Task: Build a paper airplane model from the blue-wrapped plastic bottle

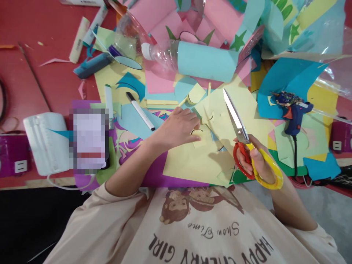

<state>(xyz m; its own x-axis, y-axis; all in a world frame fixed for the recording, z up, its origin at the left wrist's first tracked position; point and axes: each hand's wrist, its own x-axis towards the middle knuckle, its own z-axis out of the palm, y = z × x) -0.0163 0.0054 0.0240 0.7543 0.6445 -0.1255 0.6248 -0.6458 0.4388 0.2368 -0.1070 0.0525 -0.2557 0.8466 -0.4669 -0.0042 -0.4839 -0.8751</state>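
Note:
My right hand (254,161) is closed through the red and yellow handles of a pair of scissors (242,134), whose blades are together and point up and away over the paper. My left hand (180,126) rests on a pale yellow sheet (192,161), its fingers curled over a small yellow cut-out piece (199,137) with a drawn black curve. More yellow pieces with pencil curves lie just beyond the fingers.
A plastic bottle wrapped in light blue paper (203,60) lies at the back. A blue glue gun (293,110) sits at right with its cord. A black-capped marker (140,110), other markers (79,38), a white mask (46,141) and coloured paper scraps surround the sheet.

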